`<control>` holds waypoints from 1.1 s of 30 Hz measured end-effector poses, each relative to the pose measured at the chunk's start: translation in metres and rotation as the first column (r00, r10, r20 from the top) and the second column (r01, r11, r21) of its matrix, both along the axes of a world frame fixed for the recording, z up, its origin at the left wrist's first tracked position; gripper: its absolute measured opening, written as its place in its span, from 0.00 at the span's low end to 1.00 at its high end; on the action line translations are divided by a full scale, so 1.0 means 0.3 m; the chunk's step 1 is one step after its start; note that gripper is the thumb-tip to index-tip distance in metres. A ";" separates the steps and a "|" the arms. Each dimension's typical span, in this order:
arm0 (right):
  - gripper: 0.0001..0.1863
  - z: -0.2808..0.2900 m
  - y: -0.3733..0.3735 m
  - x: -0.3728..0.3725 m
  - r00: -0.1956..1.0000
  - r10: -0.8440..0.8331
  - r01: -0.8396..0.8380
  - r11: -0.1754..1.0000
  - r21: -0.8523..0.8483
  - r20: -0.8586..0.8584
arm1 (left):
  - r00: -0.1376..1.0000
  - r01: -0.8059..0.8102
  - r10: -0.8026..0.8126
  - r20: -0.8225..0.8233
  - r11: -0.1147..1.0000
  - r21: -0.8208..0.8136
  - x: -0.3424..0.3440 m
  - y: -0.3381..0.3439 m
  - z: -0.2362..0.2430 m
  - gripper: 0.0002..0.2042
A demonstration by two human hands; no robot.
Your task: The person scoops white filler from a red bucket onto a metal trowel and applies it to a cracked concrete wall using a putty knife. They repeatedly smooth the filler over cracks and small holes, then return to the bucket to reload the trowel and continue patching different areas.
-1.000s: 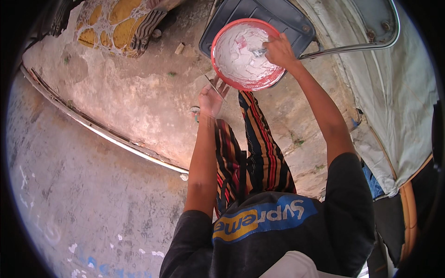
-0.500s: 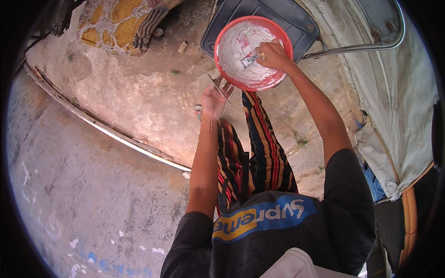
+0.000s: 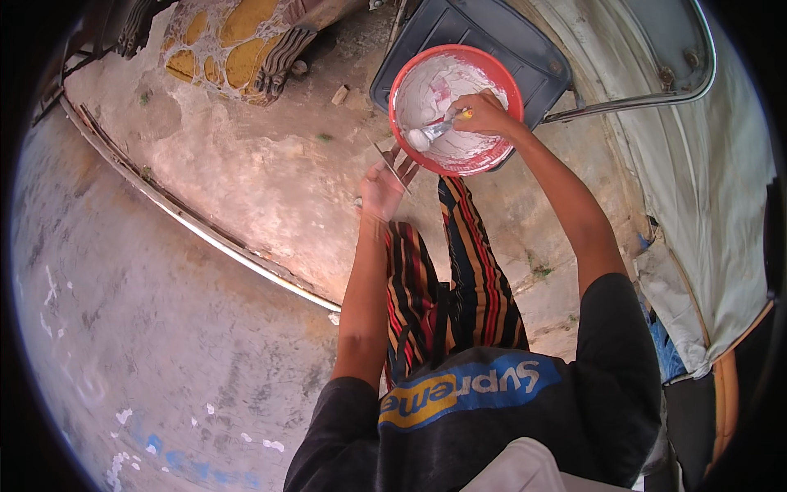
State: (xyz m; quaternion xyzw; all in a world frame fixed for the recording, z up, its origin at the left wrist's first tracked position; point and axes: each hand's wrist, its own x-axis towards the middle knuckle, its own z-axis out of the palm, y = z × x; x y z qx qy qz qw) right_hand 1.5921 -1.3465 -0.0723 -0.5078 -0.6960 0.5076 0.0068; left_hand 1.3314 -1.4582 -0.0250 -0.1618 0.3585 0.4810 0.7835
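My right hand [image 3: 487, 114] grips a putty knife [image 3: 443, 126] by its yellowish handle, over a red bucket [image 3: 516, 92]. A lump of white paste [image 3: 419, 140] sits on the blade's end, near the bucket's left side. More white paste coats the inside of the bucket. Just left of the bucket, my left hand [image 3: 382, 189] is closed on a thin flat plate [image 3: 393, 170], seen nearly edge-on. Its exact kind does not show. The fingers reach behind the plate, close to the bucket's rim.
The bucket rests on a dark plastic chair seat [image 3: 545, 70] with a metal frame [image 3: 623, 105]. Pale sheeting [image 3: 697, 205] hangs at the right. Rough concrete floor [image 3: 246, 172] meets a raised edge [image 3: 221, 239] at the left. A yellow patterned object [image 3: 217, 53] lies at the far left.
The putty knife has come up out of the paste toward the bucket's left side, carrying a lump. My left hand keeps the plate beside the bucket. The whole view has shifted slightly.
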 end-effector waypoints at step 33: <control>0.14 0.578 -0.189 0.591 0.699 -0.543 0.247 0.795 -0.554 -0.467 | 0.871 -0.038 -0.266 -0.414 0.802 -0.596 -0.475 -0.622 0.254 0.20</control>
